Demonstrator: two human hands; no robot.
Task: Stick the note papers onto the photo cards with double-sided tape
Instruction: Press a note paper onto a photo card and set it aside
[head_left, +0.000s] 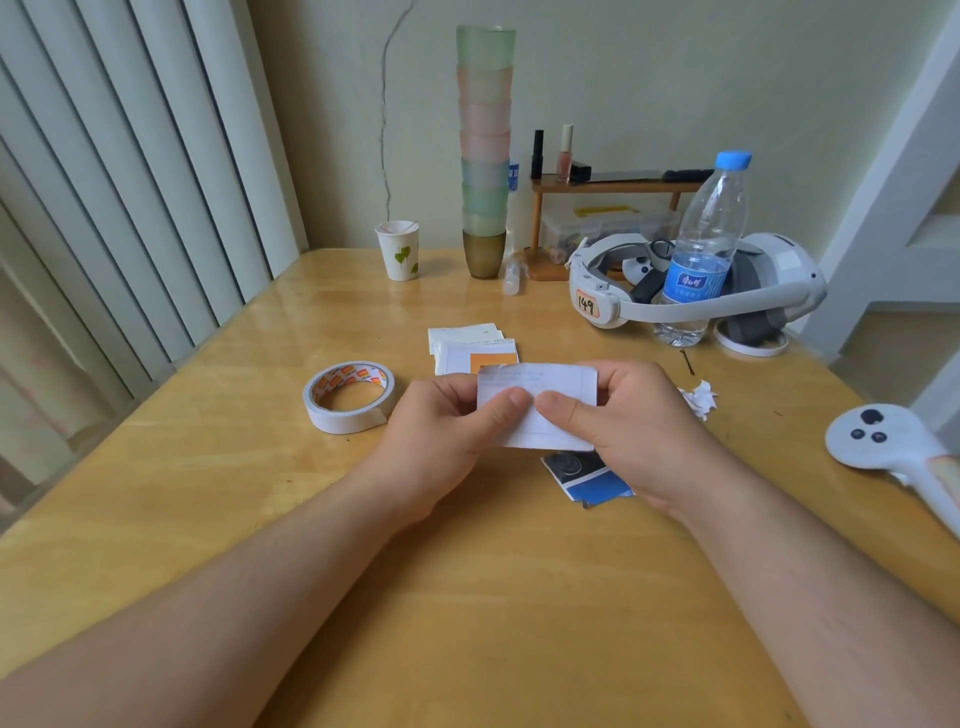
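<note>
Fingers of the left hand (447, 415) and right hand (608, 410) curl around one note paper (535, 405), thumbs pinching its face, apparently to press or peel tape. Wooden table (467, 597) carries the tape roll (349, 396), paper stack (470, 349) and photo cards (587, 475) beneath the right hand.

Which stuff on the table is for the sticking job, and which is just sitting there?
For the job:
note paper, held by left hand and right hand
tape roll
paper stack
photo cards

Just lying about:
water bottle
headset
controller
paper cup
stacked cups
crumpled scraps
</note>
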